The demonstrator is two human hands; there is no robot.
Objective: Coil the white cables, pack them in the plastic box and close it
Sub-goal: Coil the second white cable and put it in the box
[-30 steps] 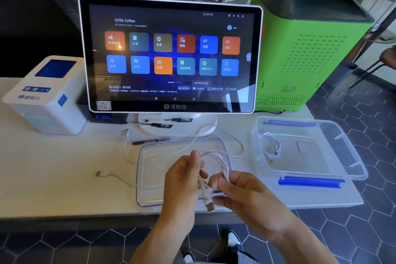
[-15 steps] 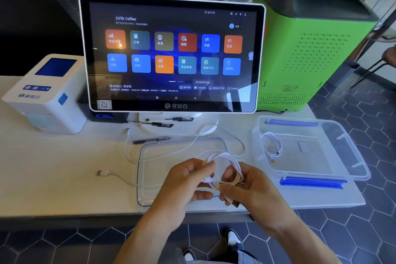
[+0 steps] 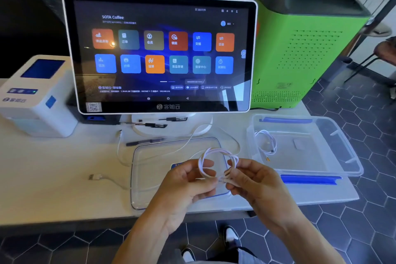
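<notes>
White worktop (image 3: 53, 178) holding everything. Left hand (image 3: 184, 186) and right hand (image 3: 255, 180) pinching a coiled white cable (image 3: 216, 163) at frame middle. Resting already in the plastic box (image 3: 334, 163) at right: one cable (image 3: 265, 143). Still lying loose at left: another cable (image 3: 120, 152). Sitting open below the hands: the lid (image 3: 150, 178).

From the near edge the white table (image 3: 53, 178) lies bare on its left front, crossed only by a loose white cable (image 3: 111, 181) and its plug. In the middle the clear lid (image 3: 147, 178) lies flat, low enough to pass over. Behind it the touchscreen (image 3: 160, 53) on its round base (image 3: 171, 128) walls off the back, with pens (image 3: 145, 141) in front of the base. The white printer (image 3: 36, 96) blocks the far left. On the right the plastic box (image 3: 321, 152) stands open-topped, one coiled cable (image 3: 265, 143) inside, seemingly against its left wall; the green cabinet (image 3: 300, 45) rises behind.
</notes>
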